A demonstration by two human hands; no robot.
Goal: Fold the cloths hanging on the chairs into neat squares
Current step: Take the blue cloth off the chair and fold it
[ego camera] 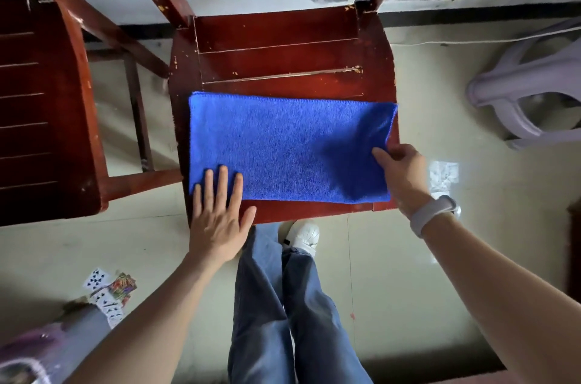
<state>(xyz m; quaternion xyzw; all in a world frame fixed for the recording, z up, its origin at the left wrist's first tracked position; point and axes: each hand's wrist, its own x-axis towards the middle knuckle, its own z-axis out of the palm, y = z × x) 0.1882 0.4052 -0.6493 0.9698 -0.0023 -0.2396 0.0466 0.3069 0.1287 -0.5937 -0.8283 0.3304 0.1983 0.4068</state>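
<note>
One blue cloth lies on one of two red wooden chairs: the chair in the middle, with a second chair just to its left. Two hands are out, the left hand flat with straight fingers on the cloth's near left corner and the right hand pinching its right edge, and there is one pale wristband on the right wrist. On the floor I count one white shoe, one pale plastic stool at the right, and a small scatter of playing cards whose exact number I cannot make out.
</note>
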